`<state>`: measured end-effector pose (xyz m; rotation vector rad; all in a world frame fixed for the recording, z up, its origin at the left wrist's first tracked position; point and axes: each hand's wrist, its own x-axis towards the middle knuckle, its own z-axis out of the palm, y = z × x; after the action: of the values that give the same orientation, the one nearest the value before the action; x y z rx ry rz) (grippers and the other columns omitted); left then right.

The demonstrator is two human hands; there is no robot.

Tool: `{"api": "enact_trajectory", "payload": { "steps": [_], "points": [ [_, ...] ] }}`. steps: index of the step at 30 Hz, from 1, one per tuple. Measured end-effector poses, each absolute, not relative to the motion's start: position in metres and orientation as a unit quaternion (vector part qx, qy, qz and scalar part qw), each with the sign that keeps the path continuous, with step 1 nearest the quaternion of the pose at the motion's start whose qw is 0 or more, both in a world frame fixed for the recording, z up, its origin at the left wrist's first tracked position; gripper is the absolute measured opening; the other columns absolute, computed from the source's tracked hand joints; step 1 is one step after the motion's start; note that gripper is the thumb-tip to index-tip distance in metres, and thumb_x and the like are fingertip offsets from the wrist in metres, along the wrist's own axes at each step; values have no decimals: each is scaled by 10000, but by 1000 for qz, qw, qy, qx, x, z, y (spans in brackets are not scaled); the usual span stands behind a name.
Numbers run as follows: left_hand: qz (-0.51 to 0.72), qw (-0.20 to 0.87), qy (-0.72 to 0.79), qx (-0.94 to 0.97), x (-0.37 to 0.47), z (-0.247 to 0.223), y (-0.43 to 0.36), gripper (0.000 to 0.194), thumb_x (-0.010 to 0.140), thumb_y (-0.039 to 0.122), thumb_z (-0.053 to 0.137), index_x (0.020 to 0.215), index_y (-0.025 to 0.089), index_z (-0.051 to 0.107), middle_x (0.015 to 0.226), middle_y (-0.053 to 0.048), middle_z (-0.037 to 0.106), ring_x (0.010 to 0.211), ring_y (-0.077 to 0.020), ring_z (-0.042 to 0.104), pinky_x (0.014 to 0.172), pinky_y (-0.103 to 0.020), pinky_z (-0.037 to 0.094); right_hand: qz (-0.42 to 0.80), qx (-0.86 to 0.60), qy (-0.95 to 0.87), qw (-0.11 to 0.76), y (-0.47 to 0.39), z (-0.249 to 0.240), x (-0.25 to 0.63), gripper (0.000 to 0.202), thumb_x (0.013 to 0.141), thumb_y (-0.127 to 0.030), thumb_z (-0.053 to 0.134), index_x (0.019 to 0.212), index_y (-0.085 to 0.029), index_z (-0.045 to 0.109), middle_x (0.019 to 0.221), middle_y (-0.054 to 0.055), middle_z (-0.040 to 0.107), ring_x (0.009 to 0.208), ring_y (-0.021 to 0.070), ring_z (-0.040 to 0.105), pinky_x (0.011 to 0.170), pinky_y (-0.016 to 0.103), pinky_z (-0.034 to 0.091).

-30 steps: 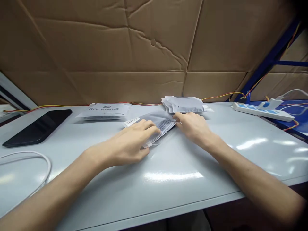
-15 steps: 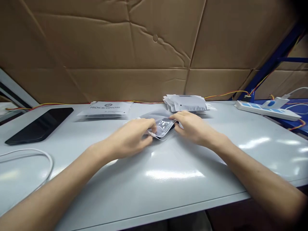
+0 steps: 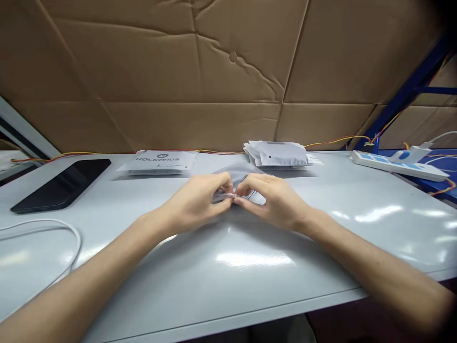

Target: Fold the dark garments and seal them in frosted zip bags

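Note:
A pale plastic zip bag (image 3: 240, 170) lies on the table in front of me, its near edge raised between my hands. My left hand (image 3: 200, 197) pinches that edge between thumb and fingers. Right beside it, my right hand (image 3: 273, 200) pinches the same edge, the fingertips of both hands almost touching. Most of the bag's near part is hidden behind my fingers, and its contents cannot be made out. Behind it on the left lies a stack of white printed bags (image 3: 160, 163), and on the right a pile of similar pale bags (image 3: 280, 155).
A black phone or tablet (image 3: 62, 186) lies at the left, with a white cable (image 3: 71, 233) nearer to me. At the right back sits a white power strip (image 3: 400, 165) with a plug in it. A cardboard sheet (image 3: 214, 71) stands behind the glossy table (image 3: 228, 286).
My right hand has moved left and slightly down from the bag's right side to its near edge, beside my left hand. The bag's opening, visible before, is now pinched together there.

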<state>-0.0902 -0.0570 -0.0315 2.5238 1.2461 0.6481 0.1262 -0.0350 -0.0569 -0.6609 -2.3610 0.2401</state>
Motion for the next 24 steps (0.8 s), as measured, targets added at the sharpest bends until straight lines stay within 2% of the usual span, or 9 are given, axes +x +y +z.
{"api": "enact_trajectory", "payload": {
  "steps": [5,9,13,20,24],
  "points": [
    [229,64,386,891,-91,-29,-61,88,891,170,529,893,212,607,861,21,691,740,-140,602,673,-267,435,20,-244,-907,342,-37,-57,125,73,953,-256,577,925,-198,610,904,45,716,821,178,653,720,311,494],
    [228,-17,340,912,-91,-23,-66,160,928,154,509,895,196,660,875,-18,685,737,-151,611,684,-289,455,-82,-240,-917,309,-41,-53,123,134,972,-235,521,901,-177,620,866,64,708,785,183,649,697,317,479],
    [256,-55,297,918,-89,-19,-72,175,927,138,522,838,196,660,894,-38,695,783,-166,641,705,-295,478,-177,-228,-915,282,-37,-49,128,153,951,-186,513,842,-189,620,851,53,710,763,175,629,667,310,441],
    [331,-19,249,910,-81,-13,-86,195,903,87,518,766,202,595,841,-36,681,778,-162,607,683,-303,475,-252,-333,-885,208,-12,-49,149,193,958,-221,497,842,-197,650,931,61,716,821,199,583,695,326,402],
    [345,27,241,907,-74,-11,-98,207,878,68,516,732,203,568,836,-28,661,749,-148,589,659,-288,467,-226,-429,-859,164,-2,-52,155,191,946,-233,508,859,-201,675,894,57,699,777,187,603,570,306,323]
  ]
}}
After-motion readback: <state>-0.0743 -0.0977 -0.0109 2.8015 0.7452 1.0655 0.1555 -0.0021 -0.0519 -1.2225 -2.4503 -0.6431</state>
